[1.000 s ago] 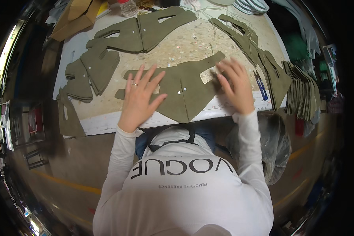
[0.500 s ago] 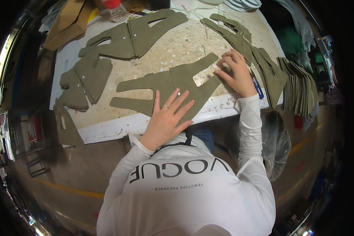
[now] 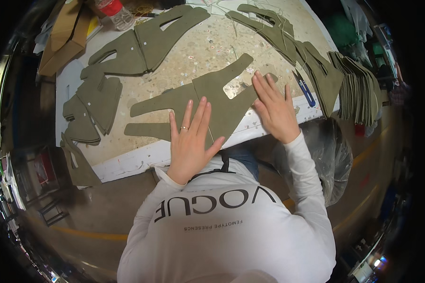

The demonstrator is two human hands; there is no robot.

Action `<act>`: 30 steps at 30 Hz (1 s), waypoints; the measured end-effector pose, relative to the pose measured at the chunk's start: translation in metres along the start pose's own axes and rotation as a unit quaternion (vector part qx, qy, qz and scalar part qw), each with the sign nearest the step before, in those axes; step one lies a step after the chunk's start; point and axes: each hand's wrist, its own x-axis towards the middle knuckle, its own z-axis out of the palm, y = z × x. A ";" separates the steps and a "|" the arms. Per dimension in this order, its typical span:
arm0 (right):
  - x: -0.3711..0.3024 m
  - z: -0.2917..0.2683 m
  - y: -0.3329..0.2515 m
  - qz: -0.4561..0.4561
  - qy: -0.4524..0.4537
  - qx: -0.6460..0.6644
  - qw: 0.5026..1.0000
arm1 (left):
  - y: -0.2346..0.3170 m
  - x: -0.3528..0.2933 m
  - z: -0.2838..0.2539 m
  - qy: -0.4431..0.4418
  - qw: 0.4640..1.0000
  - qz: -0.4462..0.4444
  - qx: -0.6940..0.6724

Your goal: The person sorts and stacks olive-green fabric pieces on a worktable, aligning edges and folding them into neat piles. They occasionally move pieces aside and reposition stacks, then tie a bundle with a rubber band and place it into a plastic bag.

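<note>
An olive-green cut fabric piece [image 3: 229, 108] with long strap-like arms and a seam down its middle lies near the table's front edge. On its near left part my left hand [image 3: 189, 144] rests flat, fingers spread, a ring on one finger. My right hand [image 3: 275, 111] lies over the piece's right arm with its fingers stretched out; the arm's tip shows past the fingertips. Neither hand grips anything. Just right of my right hand is a pair of blue-handled thread snips [image 3: 304, 89], lying on the table.
More olive pieces [image 3: 144, 47] lie at the far left, with stacked ones [image 3: 92, 106] at the left edge. Threads trail over pieces [image 3: 269, 33] at the far right; a thick stack [image 3: 356, 87] hangs over the right edge. A red-labelled bottle [image 3: 118, 14] and a cardboard box [image 3: 63, 42] stand far left.
My right hand's curled fingers have straightened and flattened onto the fabric's right arm. The snips, partly covered before, now show whole. My left hand stays flat on the piece, and the view has shifted slightly.
</note>
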 end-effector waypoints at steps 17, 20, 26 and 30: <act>-0.046 0.029 -0.046 -0.064 0.034 0.045 0.996 | 0.000 0.003 -0.001 -0.009 1.000 -0.003 0.016; -0.055 0.036 -0.048 -0.157 0.055 0.151 0.974 | -0.001 0.004 -0.001 -0.014 1.000 -0.002 0.013; -0.043 0.032 -0.055 -0.054 0.047 0.072 0.995 | -0.001 0.003 -0.001 -0.012 1.000 0.008 0.016; -0.041 0.025 -0.056 -0.068 0.065 0.075 0.993 | -0.001 0.003 -0.002 -0.011 1.000 0.006 0.011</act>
